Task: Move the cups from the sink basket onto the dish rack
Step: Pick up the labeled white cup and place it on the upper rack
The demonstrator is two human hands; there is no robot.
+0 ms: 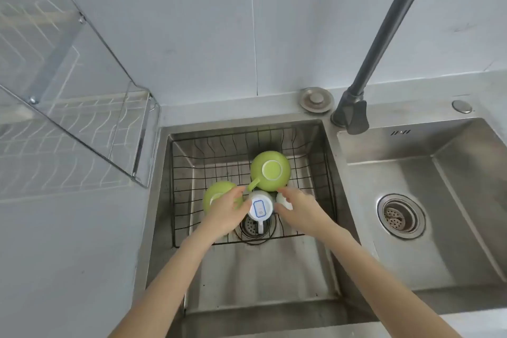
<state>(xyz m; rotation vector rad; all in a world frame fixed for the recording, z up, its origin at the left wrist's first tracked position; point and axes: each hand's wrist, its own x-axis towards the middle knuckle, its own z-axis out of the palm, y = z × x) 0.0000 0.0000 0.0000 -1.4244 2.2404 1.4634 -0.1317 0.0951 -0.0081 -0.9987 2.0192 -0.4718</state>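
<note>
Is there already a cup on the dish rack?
No, the dish rack holds nothing, and all the cups sit in the sink basket.

Black wire sink basket (326, 173) in left steel basin (263, 277). Inside, upside down: two green ceramic cups (270, 170) (216, 195), white mug with blue label (260, 208), another white piece (282, 198), mostly hidden.

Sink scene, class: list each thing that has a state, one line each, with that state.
Far green ceramic cup: upside down, in black wire basket.
Near green cup: under left hand.
White labelled mug: upside down.
Right hand: on a white object, mostly hidden.
Dark faucet: off.
</note>
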